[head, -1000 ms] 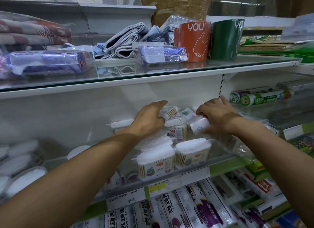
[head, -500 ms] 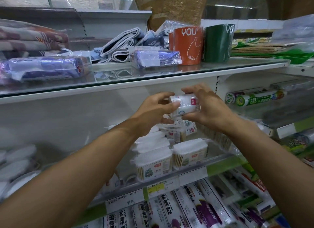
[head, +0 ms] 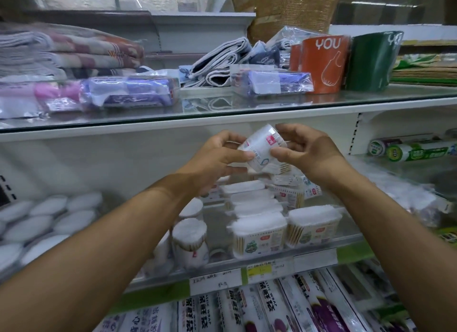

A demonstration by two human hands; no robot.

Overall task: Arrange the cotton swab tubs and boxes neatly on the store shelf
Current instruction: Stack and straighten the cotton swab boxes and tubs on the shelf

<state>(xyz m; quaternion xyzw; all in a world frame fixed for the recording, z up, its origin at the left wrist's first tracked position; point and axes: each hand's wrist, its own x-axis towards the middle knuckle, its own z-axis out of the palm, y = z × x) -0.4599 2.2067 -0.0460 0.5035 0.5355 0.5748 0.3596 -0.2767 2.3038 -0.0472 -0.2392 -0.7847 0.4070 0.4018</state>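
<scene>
A round clear cotton swab tub is held tilted in the air in front of the shelf's white back wall, just under the glass shelf above. My left hand grips its left side and my right hand grips its right side. Below them, on the glass shelf, square cotton swab boxes stand in rows, with another box to the right. A round swab tub stands at the front left, another behind it. More boxes lie jumbled at the back.
White oval packs fill the shelf's left part. Film rolls lie on the right shelf. Above, a glass shelf carries folded cloths, wrapped packs and orange and green cups. Plastic wrap rolls fill the shelf below.
Both hands left the boxes at the back of the shelf and lifted a round tub up. It now sits higher and more tilted, held between both hands.
</scene>
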